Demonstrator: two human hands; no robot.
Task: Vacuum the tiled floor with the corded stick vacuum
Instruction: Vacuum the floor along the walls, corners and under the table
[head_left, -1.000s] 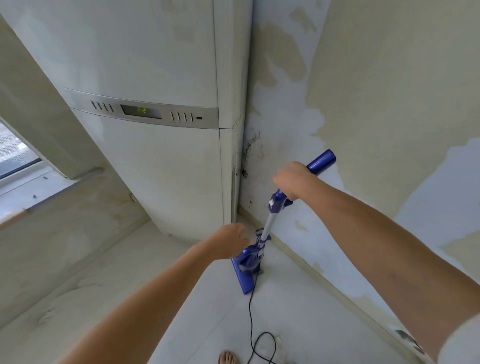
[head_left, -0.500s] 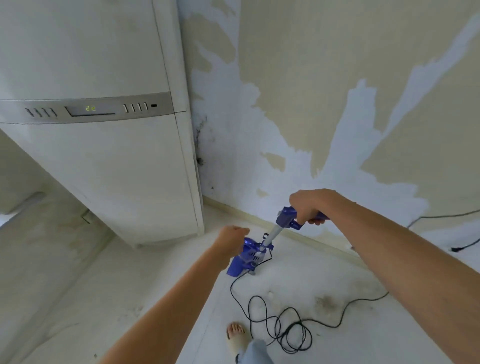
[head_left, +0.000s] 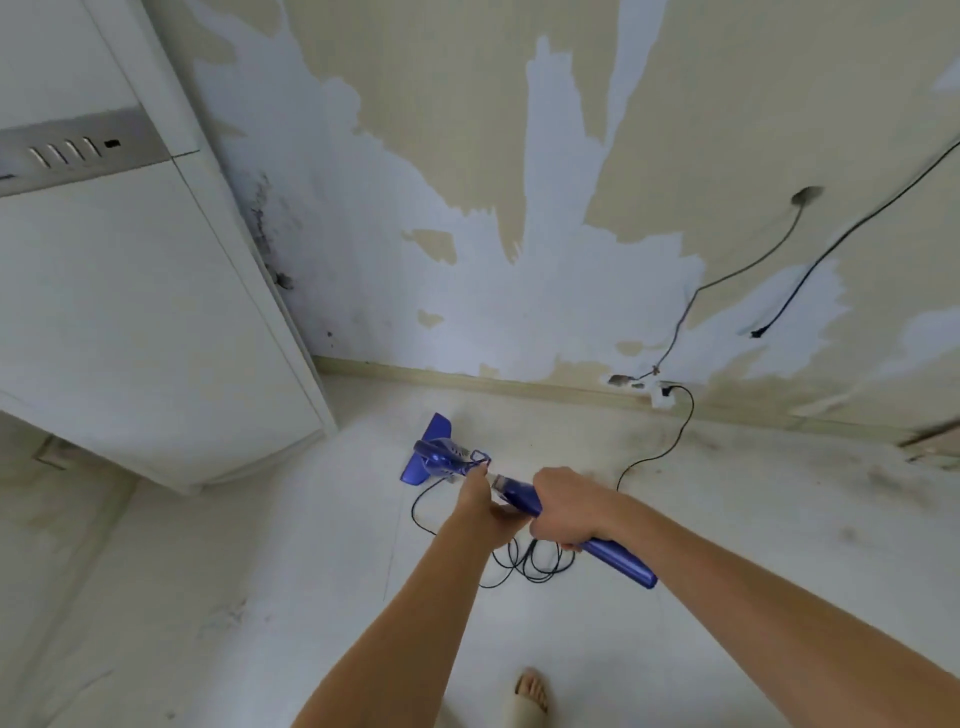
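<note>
Now gripping the blue stick vacuum (head_left: 524, 501) lower, right hand (head_left: 563, 512) clamped on its handle, left hand (head_left: 480, 506) pinching the tube, head (head_left: 428, 457) pulled away from the fridge (head_left: 156, 312) onto open floor (head_left: 260, 597), cord (head_left: 524, 564) looping underneath, so sweeping here

Beyond your fingers (head_left: 480, 480), the fridge (head_left: 156, 312) blocks the left and the wall (head_left: 519, 286) the front; coiled cord (head_left: 530, 564) lies beneath them; bare floor (head_left: 260, 597) opens leftward.
</note>
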